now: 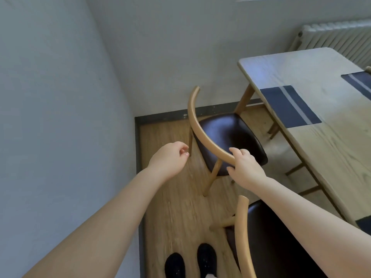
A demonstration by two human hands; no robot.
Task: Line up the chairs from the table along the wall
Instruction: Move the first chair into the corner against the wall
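Right hand [246, 167] grasps the chair [224, 137] backrest, near the corner wall [60, 87]. Left hand [169, 159] free, fingers [183, 152] curled, empty. Risk: single-handed pull may swing it into the second chair [267, 237].

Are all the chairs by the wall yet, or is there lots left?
None looks lined up yet. The right hand grips the curved wooden backrest of the far dark-seated chair; the left hand hangs free. The nearer dark-seated chair by the wooden table waits.
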